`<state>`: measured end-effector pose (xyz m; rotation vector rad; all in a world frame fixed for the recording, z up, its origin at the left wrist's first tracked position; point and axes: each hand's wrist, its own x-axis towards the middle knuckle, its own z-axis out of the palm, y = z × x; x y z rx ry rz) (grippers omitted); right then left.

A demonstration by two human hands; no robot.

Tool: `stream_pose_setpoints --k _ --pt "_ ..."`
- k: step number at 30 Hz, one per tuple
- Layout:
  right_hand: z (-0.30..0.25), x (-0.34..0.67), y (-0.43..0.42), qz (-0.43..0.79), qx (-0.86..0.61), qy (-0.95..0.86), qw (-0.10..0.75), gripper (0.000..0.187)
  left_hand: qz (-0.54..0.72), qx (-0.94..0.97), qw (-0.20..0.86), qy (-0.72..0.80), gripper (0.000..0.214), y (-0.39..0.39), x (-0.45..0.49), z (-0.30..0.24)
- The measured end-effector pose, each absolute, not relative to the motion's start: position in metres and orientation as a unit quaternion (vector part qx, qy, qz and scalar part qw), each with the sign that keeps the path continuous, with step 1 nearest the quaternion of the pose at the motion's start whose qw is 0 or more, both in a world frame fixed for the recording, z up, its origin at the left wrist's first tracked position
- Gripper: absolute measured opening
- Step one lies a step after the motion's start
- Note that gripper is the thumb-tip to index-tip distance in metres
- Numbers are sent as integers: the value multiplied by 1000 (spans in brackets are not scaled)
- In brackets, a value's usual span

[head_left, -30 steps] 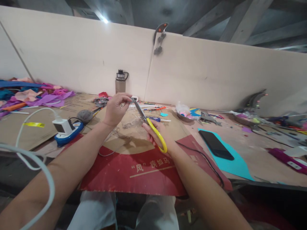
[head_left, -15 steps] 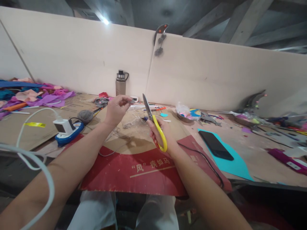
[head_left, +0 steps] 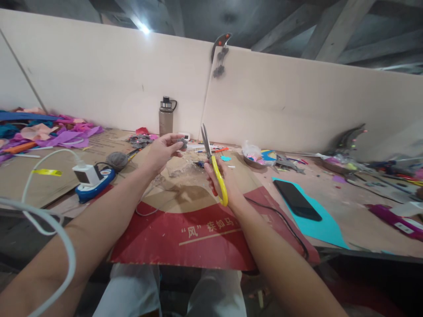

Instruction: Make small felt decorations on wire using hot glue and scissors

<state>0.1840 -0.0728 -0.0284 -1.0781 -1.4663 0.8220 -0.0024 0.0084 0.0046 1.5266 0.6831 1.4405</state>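
Your left hand point(head_left: 164, 152) pinches a small grey piece point(head_left: 183, 143) above the red-and-tan cardboard point(head_left: 158, 242); to its right, your right hand point(head_left: 224, 174) grips yellow-handled scissors point(head_left: 218, 174), pointed toward the far partition point(head_left: 99, 75).

Scissors point(head_left: 216, 169): the handle point(head_left: 219, 179) is coloured yellow, the blades point(head_left: 206, 140) silver-grey. The small piece point(head_left: 183, 143) in the left hand point(head_left: 163, 152) is coloured grey, as is the ball of yarn point(head_left: 117, 160). The cardboard point(head_left: 148, 242) is divided into plain red and tan fields and is printed with pale tan characters point(head_left: 191, 232). Black is shown by the phone point(head_left: 297, 200), turquoise by the sheet point(head_left: 330, 233) beneath. The power strip point(head_left: 94, 188) is coloured blue; white is shared by the plug point(head_left: 86, 174) and cable point(head_left: 72, 257). In the paper scraps point(head_left: 69, 137), purple, pink, peach and teal are mixed. The bottle point(head_left: 165, 122) is tinted grey-brown, its lid point(head_left: 166, 99) black.
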Motion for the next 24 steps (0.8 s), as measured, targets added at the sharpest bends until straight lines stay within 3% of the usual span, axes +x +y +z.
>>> stream_pose_setpoints --k 10,18,24 --pt "-33 189 -61 348 -379 -575 636 50 536 643 478 266 42 3 6 2" --pt "-27 182 -62 378 -404 -562 615 52 436 706 494 261 49 -4 16 -11" --pt "-35 181 -53 409 -376 -515 653 50 442 633 582 254 30 -1 18 -12"
